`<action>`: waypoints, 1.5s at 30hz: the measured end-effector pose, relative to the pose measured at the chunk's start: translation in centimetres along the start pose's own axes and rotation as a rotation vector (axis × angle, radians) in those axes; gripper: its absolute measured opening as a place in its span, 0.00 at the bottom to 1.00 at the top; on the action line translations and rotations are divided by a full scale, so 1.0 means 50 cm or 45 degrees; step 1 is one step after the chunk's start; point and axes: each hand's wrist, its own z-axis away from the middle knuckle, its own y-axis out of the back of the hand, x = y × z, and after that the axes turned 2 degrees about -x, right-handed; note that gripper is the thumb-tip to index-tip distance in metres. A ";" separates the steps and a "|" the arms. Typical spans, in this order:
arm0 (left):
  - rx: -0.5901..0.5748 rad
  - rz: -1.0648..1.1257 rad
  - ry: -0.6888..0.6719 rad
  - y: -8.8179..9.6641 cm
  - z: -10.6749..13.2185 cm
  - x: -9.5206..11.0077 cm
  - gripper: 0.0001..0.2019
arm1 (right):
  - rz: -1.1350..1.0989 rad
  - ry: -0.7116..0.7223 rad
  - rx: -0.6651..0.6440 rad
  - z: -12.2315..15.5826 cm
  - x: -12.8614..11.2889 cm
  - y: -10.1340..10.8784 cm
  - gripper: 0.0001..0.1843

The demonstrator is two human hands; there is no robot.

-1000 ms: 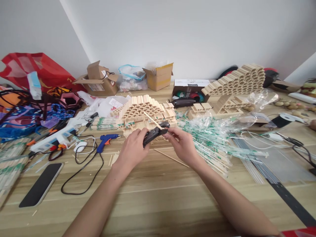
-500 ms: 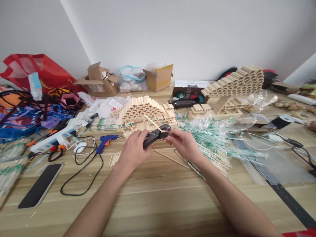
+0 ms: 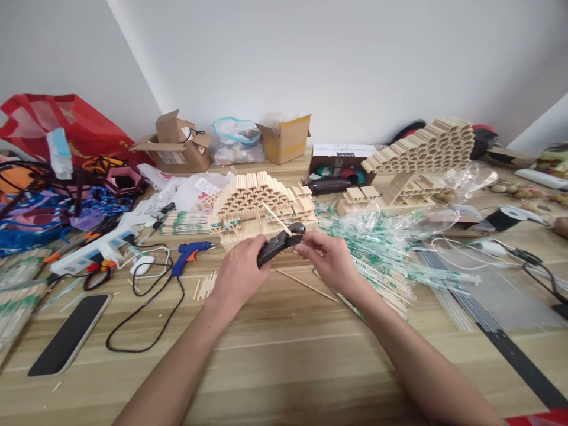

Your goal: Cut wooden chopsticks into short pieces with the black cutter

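One wooden stick (image 3: 276, 218) at the head of dark metal pliers (image 3: 278, 247)

Obs.: the left hand (image 3: 239, 279) is closed around the handles of the pliers, fingers curled over and wrapped tight, and lifts the tool above the wooden table (image 3: 284, 367). The head of the pliers points up and to the right, toward the right hand (image 3: 331, 260). The right fingertips (image 3: 298, 250) are nearly closed and sit at the tool's head, where the lower end of the stick meets it. Whether they pinch the stick, the tool or both is hidden.

The stick rises at a slant from the pliers toward a stepped stack of wooden sticks (image 3: 261, 198), its upper end just in front of the stack. Both hands are held just in front of that stack.

Reading of the hold: the left hand takes the tool's weight and any squeeze at the handles, which leaves the right fingertips free to steady the work near the head.

Nearby: a blue glue gun (image 3: 190, 255) lies left of the hands with its cable trailing, probably placed for easy reach. A few short stick pieces (image 3: 205, 286) lie beside it, and one long loose stick (image 3: 306, 287) lies below the right hand.
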 end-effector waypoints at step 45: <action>-0.299 -0.041 0.075 -0.003 -0.015 -0.011 0.34 | -0.498 -0.596 -0.187 -0.013 0.020 0.009 0.25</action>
